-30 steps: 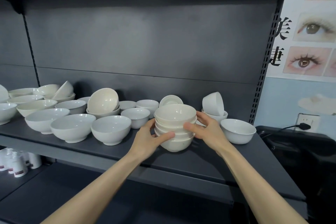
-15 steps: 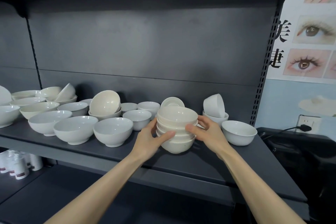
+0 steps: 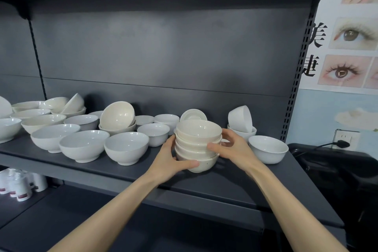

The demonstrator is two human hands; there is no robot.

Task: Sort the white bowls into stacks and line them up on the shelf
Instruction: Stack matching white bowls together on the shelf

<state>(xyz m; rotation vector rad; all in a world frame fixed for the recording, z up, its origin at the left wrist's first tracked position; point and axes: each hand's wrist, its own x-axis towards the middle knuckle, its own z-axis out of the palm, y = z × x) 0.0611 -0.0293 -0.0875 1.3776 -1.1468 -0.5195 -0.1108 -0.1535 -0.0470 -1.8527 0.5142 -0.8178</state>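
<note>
A stack of several cream bowls [image 3: 199,135] stands on the dark shelf [image 3: 143,172], right of centre. My left hand [image 3: 170,162] grips the stack low on its left side, thumb across the bottom bowl. My right hand [image 3: 233,147] grips it from the right, thumb on the front of the middle bowls. Loose white bowls fill the shelf to the left, the nearest one [image 3: 126,147] beside my left hand. A single white bowl [image 3: 268,148] sits just right of my right hand.
Behind the stack a small dish [image 3: 193,115] leans on the back panel. A tilted bowl rests in another bowl [image 3: 241,122] at the back right. White bottles [image 3: 18,187] stand on the lower shelf at left. A black appliance [image 3: 337,168] with a plugged cord sits right of the shelf.
Both hands stay on the stack. The stack sits at nearly the same spot on the shelf; only the view has shifted slightly.
</note>
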